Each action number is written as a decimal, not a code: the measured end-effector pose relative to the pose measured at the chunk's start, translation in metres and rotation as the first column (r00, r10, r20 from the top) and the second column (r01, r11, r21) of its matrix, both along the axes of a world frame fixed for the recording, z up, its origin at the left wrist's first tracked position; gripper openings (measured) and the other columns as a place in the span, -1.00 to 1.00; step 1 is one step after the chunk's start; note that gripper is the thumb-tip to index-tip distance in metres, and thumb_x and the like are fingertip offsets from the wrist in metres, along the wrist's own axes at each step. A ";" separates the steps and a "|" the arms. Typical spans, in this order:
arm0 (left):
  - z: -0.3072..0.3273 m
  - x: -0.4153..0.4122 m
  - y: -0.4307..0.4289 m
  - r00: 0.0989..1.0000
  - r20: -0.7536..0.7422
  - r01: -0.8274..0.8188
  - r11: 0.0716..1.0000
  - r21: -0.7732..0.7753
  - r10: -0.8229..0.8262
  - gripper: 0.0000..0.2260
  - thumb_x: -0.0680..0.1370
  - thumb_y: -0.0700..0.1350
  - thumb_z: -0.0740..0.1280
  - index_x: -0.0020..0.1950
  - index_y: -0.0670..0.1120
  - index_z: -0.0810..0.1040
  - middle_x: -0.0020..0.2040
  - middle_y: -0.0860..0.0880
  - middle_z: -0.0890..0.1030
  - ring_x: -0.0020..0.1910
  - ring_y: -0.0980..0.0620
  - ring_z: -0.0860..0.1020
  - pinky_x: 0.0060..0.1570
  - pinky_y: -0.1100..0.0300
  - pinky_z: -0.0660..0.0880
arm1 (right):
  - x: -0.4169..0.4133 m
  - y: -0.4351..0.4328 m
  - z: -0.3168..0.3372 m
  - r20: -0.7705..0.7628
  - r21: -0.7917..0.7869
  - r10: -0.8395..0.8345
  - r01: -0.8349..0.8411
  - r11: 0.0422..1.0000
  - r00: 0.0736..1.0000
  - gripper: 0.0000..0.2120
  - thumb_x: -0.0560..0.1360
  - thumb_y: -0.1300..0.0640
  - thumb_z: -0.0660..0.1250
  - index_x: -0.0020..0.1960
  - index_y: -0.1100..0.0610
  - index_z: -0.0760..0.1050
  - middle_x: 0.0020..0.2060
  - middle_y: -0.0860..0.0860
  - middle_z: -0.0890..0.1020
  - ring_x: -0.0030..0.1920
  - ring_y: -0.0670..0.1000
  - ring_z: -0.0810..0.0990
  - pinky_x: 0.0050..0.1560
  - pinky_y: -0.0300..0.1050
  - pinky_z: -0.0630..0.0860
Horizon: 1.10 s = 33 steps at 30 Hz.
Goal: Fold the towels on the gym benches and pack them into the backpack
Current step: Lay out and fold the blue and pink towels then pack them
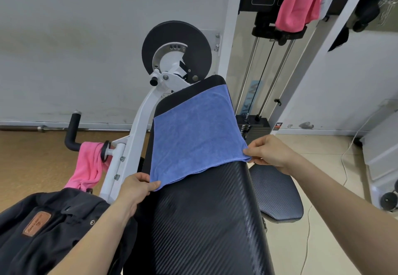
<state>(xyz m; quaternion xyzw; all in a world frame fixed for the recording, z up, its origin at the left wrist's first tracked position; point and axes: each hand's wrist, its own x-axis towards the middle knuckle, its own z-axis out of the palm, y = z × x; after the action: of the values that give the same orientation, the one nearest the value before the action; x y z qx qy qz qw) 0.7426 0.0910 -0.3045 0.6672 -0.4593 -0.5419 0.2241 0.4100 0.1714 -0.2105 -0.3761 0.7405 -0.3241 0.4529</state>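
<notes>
Blue towel (193, 137) lies spread flat on the black padded bench (206, 227). The left hand (137, 188) pinches its near left corner and the right hand (269, 152) pinches its near right corner. A dark backpack (43, 231) sits left of the bench. 1 pink towel (90, 165) hangs on the machine beyond it.

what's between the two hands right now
The near edge of the blue towel runs between the left hand and right hand, over the black bench pad, in the head view.

Bright, even indoor light with soft shadows; wide-angle bending at the edges, slight softness overall.
</notes>
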 end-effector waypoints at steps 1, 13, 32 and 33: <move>0.001 0.000 -0.001 1.000 -0.008 -0.009 1.000 0.000 0.009 -0.80 0.38 -0.26 0.54 -0.20 -0.14 0.52 -0.23 -0.12 0.62 -0.40 0.02 0.48 -0.41 0.20 0.39 | 0.001 0.002 -0.003 0.048 -0.006 -0.045 0.046 0.999 0.998 -0.87 0.46 0.27 0.45 -0.26 0.26 0.60 -0.36 0.12 0.62 -0.42 -0.10 0.56 -0.29 -0.25 0.50; 0.025 0.028 0.012 0.956 0.062 0.292 0.947 -0.131 -0.287 -0.77 0.53 -0.24 0.35 0.05 0.05 0.40 -0.41 -0.07 0.43 -0.47 0.02 0.34 -0.42 0.21 0.28 | 0.021 0.055 0.007 0.064 -0.217 -0.037 0.050 0.975 0.997 -0.82 0.51 0.40 0.31 -0.08 0.14 0.53 -0.40 0.13 0.50 -0.42 -0.02 0.51 -0.34 -0.19 0.43; 0.018 0.016 0.060 0.378 0.799 0.918 0.301 -0.258 -0.467 -0.57 0.30 -0.14 0.27 0.15 0.07 0.37 0.11 0.13 0.35 0.06 0.07 0.39 -0.12 0.21 0.41 | 0.028 0.085 -0.018 -0.946 -0.183 0.046 -0.648 0.739 0.321 -0.76 0.29 0.29 0.51 -0.09 0.09 0.58 -0.07 0.02 0.46 -0.17 0.09 0.51 -0.31 -0.11 0.45; 0.016 0.010 0.065 0.379 0.814 0.920 0.271 -0.282 -0.440 -0.58 0.28 -0.18 0.31 0.12 0.05 0.39 0.09 0.11 0.39 0.01 0.05 0.44 -0.18 0.22 0.40 | 0.027 0.085 -0.019 -0.959 -0.153 0.059 -0.679 0.718 0.278 -0.77 0.33 0.27 0.48 -0.07 0.09 0.53 0.00 0.00 0.46 -0.09 0.09 0.53 -0.21 -0.10 0.42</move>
<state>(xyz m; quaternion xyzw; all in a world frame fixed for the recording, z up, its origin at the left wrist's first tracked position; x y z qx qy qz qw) 0.7521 0.1556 -0.2886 0.3584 -0.9257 -0.1172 0.0299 0.4369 0.2559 -0.2291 -0.7694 0.6175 -0.1342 -0.0934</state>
